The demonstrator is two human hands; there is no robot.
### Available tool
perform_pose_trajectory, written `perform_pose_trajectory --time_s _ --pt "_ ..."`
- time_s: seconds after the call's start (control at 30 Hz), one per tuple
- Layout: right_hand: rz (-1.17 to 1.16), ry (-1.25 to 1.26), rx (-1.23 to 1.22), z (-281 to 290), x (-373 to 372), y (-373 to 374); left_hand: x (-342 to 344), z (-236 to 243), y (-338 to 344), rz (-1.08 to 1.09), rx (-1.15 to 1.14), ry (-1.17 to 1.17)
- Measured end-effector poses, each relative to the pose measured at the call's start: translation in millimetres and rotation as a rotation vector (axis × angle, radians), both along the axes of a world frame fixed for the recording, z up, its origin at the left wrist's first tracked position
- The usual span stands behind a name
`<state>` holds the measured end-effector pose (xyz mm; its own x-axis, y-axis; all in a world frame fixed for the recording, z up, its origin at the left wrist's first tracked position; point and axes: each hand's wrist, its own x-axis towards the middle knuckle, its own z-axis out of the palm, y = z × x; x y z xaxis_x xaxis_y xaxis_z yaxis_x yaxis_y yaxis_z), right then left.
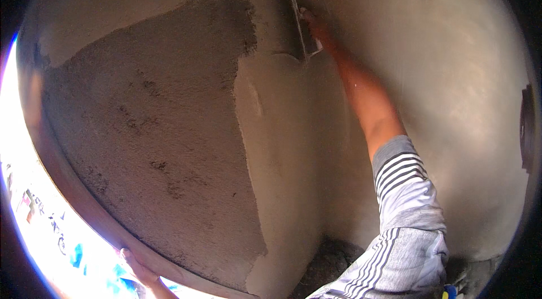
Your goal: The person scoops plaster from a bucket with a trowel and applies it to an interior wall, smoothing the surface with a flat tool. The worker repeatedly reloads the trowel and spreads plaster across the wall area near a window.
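My right hand (312, 25) grips the handle of a flat metal trowel (294, 2), its long blade set against the plastered wall high in the middle. Smooth grey plaster (271, 129) surrounds the trowel and runs down beside a large, dark, rough patch of plaster (152, 107) on the left. Low on the left, my left hand (140, 268) holds the brown rim board (96, 208) that curves along the wall's edge, its fingertips over the top.
Beyond the curved board at the lower left is a bright opening (28, 197) with blue and dark shapes. A dark rough area (330, 254) lies at the bottom centre. A dark object (526, 127) shows at the far right edge.
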<state>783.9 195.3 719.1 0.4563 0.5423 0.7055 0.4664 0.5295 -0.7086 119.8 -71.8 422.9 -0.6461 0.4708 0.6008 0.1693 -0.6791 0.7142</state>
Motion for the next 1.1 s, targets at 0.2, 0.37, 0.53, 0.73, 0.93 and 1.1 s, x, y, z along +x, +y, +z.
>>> perform_pose_trajectory --time_s 0.2,0.37,0.53,0.73,0.93,1.1 --pt "-0.116 -0.223 0.096 34 -24 3 -7 -11 2 -0.263 0.152 -0.005" --pt "-0.118 -0.594 0.099 47 -111 -69 -8 -8 -3 -0.07 0.025 0.01" --pt "-0.033 -0.713 0.096 35 -175 -138 -15 0 -5 -0.136 0.111 0.057" --pt "0.002 -0.133 -0.035 -60 -71 -86 9 11 -2 -0.096 0.036 -0.081" --pt "-0.256 -0.474 0.018 -100 11 -32 12 1 12 -0.2 0.059 0.061" --pt "0.007 -0.398 -0.022 -55 -158 -119 -18 -6 -6 0.012 0.048 0.04"
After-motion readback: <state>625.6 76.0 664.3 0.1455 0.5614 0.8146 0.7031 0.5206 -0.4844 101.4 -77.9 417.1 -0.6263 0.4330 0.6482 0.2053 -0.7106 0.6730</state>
